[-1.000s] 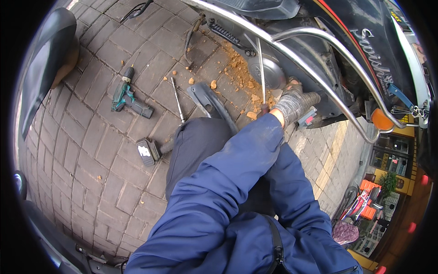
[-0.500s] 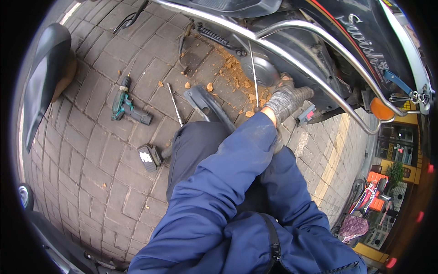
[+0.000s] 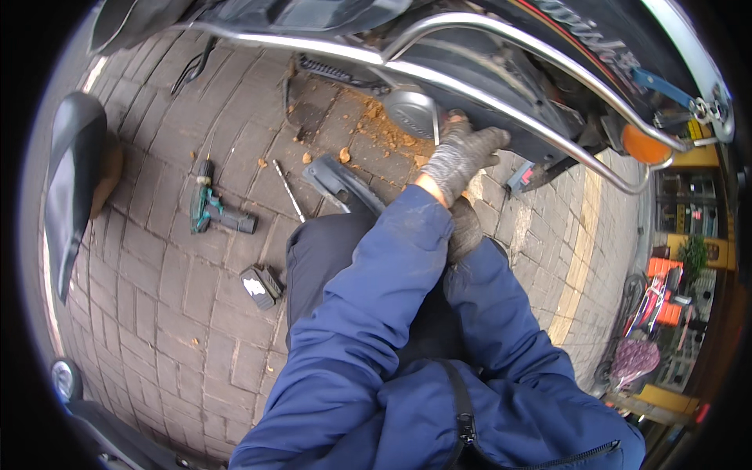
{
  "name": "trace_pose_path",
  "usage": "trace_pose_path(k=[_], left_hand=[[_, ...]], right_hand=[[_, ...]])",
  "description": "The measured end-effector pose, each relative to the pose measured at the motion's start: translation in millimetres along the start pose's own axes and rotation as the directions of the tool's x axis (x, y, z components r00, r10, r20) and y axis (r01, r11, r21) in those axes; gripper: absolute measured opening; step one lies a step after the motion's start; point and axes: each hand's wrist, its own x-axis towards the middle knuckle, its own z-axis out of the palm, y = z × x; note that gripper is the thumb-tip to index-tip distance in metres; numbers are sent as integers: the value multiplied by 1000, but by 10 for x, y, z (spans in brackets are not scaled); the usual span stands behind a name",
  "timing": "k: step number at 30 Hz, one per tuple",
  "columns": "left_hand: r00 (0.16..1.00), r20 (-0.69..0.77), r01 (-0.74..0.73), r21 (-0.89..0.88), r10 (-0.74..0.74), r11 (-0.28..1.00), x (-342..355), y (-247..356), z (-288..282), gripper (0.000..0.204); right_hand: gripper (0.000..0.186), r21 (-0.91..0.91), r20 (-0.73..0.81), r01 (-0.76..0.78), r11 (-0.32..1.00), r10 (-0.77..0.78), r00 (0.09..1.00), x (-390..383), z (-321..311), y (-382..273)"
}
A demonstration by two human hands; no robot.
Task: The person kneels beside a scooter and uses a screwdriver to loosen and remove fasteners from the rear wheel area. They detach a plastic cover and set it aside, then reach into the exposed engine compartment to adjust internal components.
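My left hand (image 3: 462,157), in a grey knit glove with bare fingertips, reaches up against the dark lower panel (image 3: 526,139) of a black scooter. Its thumb stands out to the right, apart from the fingers, which are partly turned from view. Just left of it, a thin bright metal rod (image 3: 436,129) crosses the edge of a round dark cover (image 3: 409,112); what holds the rod is hidden. Below the left wrist, my right hand (image 3: 467,229) is gloved too, and the left forearm covers part of it. The right fingers cannot be seen.
A chrome guard bar (image 3: 501,94) runs above my hands. On the paving lie a green drill (image 3: 210,205), a battery pack (image 3: 260,287), a slim metal tool (image 3: 289,191), a dark plastic part (image 3: 338,182) and brown dirt (image 3: 384,129). A grey-red object (image 3: 518,177) is at right.
The view has shifted, with the scooter higher and further left in it. More of the right hand shows below the left wrist. Less of the metal rod is visible beside the left hand.
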Motion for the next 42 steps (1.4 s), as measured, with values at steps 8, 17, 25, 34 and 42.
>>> trace_pose_path(k=[8, 17, 25, 34, 42], left_hand=[[997, 71, 27, -261, -8, 965, -22, -23, -142, 27], [974, 224, 56, -110, -31, 992, 42, 14, -332, 26], [981, 192, 5, -46, 4, 999, 30, 92, -280, 22], [995, 29, 84, 222, -93, 971, 46, 182, -277, 27], [983, -155, 151, 389, -97, 909, 131, 206, -337, 34]], right_hand=[[28, 193, -218, -188, 963, 229, 949, -488, 853, -1510], [35, 398, -322, -280, 873, 419, 849, -660, 966, -2122], [39, -20, -150, -323, 946, 317, 937, -461, 848, -2338], [41, 476, -187, -212, 853, 334, 924, -852, 951, -1662], [37, 511, -197, -312, 801, 462, 865, -1295, 776, -1640]])
